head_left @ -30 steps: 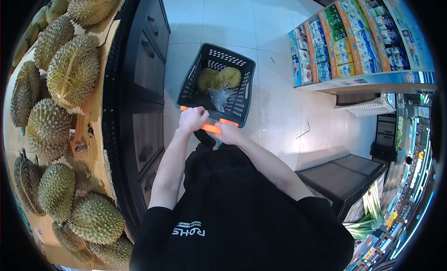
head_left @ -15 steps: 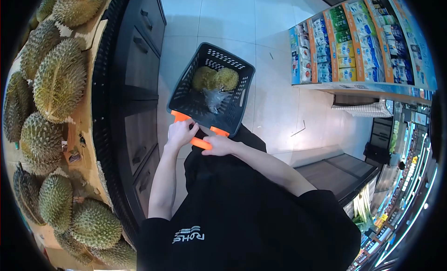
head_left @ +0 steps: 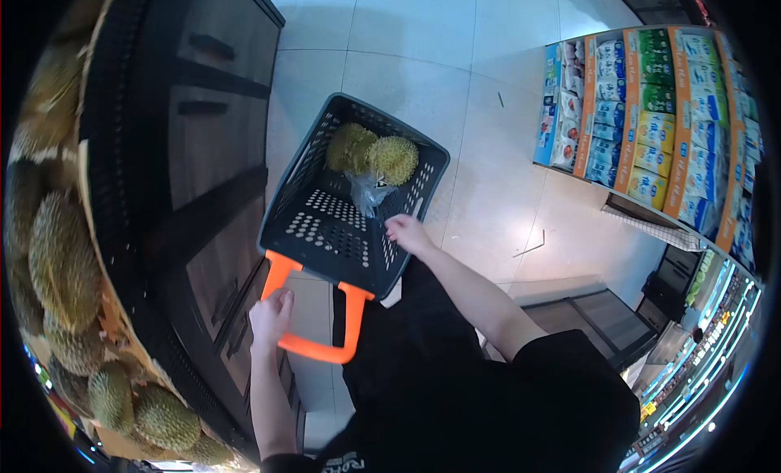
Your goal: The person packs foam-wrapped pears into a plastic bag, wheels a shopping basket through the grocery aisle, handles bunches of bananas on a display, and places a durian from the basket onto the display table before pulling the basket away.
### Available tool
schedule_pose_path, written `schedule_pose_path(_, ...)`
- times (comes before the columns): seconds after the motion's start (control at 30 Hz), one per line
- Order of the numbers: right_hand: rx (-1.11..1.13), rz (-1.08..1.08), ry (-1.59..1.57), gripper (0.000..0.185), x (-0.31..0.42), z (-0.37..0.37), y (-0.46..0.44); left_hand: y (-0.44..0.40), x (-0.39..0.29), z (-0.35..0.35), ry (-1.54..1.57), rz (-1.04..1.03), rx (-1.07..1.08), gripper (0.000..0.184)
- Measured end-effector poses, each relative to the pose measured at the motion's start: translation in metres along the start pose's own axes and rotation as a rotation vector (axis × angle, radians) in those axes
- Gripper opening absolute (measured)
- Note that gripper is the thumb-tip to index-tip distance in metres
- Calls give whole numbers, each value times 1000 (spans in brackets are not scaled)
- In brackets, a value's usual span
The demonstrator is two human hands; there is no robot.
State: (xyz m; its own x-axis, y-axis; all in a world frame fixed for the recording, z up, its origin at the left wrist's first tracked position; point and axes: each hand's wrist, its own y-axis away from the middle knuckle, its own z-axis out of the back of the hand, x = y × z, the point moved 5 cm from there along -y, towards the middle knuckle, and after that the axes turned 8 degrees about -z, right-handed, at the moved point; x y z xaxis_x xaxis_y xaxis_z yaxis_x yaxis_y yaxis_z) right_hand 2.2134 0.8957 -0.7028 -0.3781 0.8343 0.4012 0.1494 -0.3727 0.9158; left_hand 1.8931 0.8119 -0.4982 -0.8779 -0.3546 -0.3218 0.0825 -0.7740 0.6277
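A dark grey shopping basket [head_left: 325,229] with perforated walls hangs tilted in front of me. My left hand [head_left: 271,314] is closed around the left side of its orange handle [head_left: 351,322]. Inside, toward the far end, lie two spiky yellow-green durians [head_left: 393,160], with a crumpled clear plastic bag [head_left: 368,196] against them. My right hand [head_left: 411,233] is over the basket's right side, just below the bag. Its fingers are curled together; whether they hold anything cannot be made out.
Several durians [head_left: 65,253] lie on a cardboard-lined stand at left, above dark drawer cabinets [head_left: 215,131]. A shelf of packaged goods [head_left: 651,139] stands at right. Below it is a low dark cabinet [head_left: 594,318]. Pale tiles [head_left: 407,42] cover the floor.
My right hand has let go of the handle and moved up over the basket. My left hand has shifted left and down along the handle. The view has moved relative to the durian stand.
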Motion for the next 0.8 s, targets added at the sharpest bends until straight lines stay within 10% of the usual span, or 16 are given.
schedule_pose_path(0.47, -827, -16, 197, 57, -13, 99, -267, -325, -29, -282, 986, 435, -69, 57)
schedule_pose_path(0.8, -719, -204, 133, 53, -16, 90, -312, -419, -4, -398, 1405, 824, -41, 68)
